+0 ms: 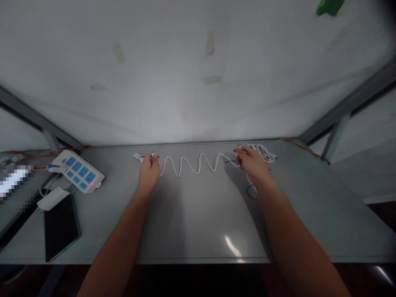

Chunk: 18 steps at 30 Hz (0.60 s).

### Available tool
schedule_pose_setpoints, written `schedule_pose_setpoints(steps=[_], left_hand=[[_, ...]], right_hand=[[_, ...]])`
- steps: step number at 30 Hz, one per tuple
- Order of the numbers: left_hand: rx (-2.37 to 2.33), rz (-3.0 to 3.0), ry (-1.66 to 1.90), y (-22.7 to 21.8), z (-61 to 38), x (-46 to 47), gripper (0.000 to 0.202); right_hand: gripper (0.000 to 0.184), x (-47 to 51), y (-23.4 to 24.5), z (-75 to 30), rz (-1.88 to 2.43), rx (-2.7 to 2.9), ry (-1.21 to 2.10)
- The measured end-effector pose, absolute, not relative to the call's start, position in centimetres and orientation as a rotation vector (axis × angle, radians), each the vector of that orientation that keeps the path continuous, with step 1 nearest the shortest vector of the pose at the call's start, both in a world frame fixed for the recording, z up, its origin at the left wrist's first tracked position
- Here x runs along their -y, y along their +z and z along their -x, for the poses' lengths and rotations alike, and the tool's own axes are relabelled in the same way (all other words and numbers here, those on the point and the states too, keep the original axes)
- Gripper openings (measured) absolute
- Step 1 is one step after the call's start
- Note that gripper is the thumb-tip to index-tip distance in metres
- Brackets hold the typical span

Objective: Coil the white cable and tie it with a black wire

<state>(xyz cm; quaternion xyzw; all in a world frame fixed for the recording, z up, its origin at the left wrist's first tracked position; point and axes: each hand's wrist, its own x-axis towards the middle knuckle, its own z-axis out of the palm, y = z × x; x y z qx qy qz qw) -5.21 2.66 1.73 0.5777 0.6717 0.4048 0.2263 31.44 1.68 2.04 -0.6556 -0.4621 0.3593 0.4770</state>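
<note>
A white cable [177, 175] lies in a wavy zigzag across the grey table between my hands. My left hand [149, 171] is closed in a pinch on one end of it, with a small plug tip showing above the fingers. At the other end, my right hand [251, 163] pinches the cable too, and a bit of its connector shows at the fingertips. Just behind my left hand is a small white cable bundle [137, 157], partly covered. A coiled white cable [262, 153] rests beyond my right hand. Thin black ties [251, 198] lie near my right wrist.
On the left stands a white power strip [81, 171] with blue sockets and a lit red light. A white adapter [53, 199] and a dark tablet [62, 227] are in front of it. A pale wall [173, 103] rises behind the table [204, 222]; metal frame bars [343, 103] flank it.
</note>
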Motion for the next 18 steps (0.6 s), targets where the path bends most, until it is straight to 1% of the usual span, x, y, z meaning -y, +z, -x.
schedule_pose_setpoints(steps=[2, 5, 7, 10, 12, 14, 18], left_hand=[[-1.911, -1.632, 1.124, 1.8, 5.5, -2.7, 0.032], [-2.136, -1.802, 1.113, 2.2, 6.1, -2.7, 0.027], [-2.252, -1.874, 1.094, 2.5, 6.4, -2.6, 0.026], [-2.236, -1.867, 1.064, 2.9, 6.4, -2.4, 0.026], [-2.172, -1.851, 1.065, 3.1, 5.9, -2.1, 0.025], [-2.11, -1.851, 1.095, 3.1, 5.2, -1.9, 0.024], [-1.885, -1.838, 1.196, 3.1, 3.5, -1.2, 0.025]], right_hand=[[0.032, -1.7, 2.1, -31.4, 1.652, 1.132, 0.799], [0.031, -1.7, 2.2, -31.7, 1.796, 1.176, 0.574], [0.027, -1.6, 2.3, -31.8, 1.911, 1.221, 0.365], [0.02, -1.3, 2.5, -31.5, 2.015, 1.243, 0.139], [0.019, -1.0, 2.8, -30.8, 2.003, 1.258, 0.129], [0.019, -0.8, 3.0, -30.0, 1.917, 1.325, 0.206], [0.016, -0.1, 3.5, -27.6, 1.59, 1.517, 0.54]])
